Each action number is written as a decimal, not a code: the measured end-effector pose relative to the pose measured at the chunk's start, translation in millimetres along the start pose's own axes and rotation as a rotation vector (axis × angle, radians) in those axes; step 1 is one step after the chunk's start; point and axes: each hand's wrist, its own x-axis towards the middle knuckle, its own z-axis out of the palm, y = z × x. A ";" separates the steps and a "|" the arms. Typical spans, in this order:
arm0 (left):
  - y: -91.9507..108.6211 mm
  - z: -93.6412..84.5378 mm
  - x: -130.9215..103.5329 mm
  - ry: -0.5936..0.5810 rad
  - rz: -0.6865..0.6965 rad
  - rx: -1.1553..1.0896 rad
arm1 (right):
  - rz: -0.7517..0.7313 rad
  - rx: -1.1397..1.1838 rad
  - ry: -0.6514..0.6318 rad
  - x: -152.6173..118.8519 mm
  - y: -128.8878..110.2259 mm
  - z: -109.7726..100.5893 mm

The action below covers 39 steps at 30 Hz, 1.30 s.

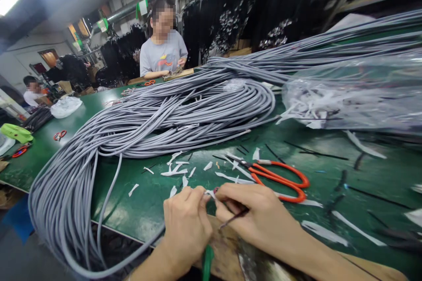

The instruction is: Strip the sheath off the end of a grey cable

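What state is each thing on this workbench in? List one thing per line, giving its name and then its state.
Left hand: closed, pinching a cable end.
Right hand: closed on the same cable end.
Orange scissors: lying flat, blades shut, untouched.
Grey cable bundle: looped, draped over the table's edge.
Plastic bag: lying on its side, holding white strips.
White scraps: scattered loose.

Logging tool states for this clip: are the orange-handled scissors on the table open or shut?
Shut, it seems: the scissors lie flat on the green table, handle loops close together, blades showing as one line, tips among white scraps.
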 end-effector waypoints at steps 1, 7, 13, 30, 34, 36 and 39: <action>-0.8 0.9 -1.1 0.002 0.030 0.033 | -0.007 -0.016 -0.009 -0.3 1.2 0.5; -6.2 -6.1 -1.3 -0.075 0.290 0.095 | 0.333 0.195 -0.254 7.5 4.8 -7.3; -8.2 -5.9 0.2 -0.072 0.313 0.033 | 0.638 0.548 -0.331 18.9 8.8 -15.6; -2.0 -4.0 -4.8 0.143 0.220 -0.248 | 0.076 0.213 -0.201 10.1 7.8 -19.9; 0.0 -8.9 -4.3 0.008 0.306 -0.436 | 0.480 0.470 -0.083 20.8 15.6 -30.6; -0.3 -11.1 -2.8 -0.065 0.176 -0.564 | 0.531 0.507 -0.015 23.3 16.4 -32.6; -3.0 -13.9 1.0 -0.186 -0.089 -0.807 | 0.389 0.545 -0.140 22.6 12.1 -31.9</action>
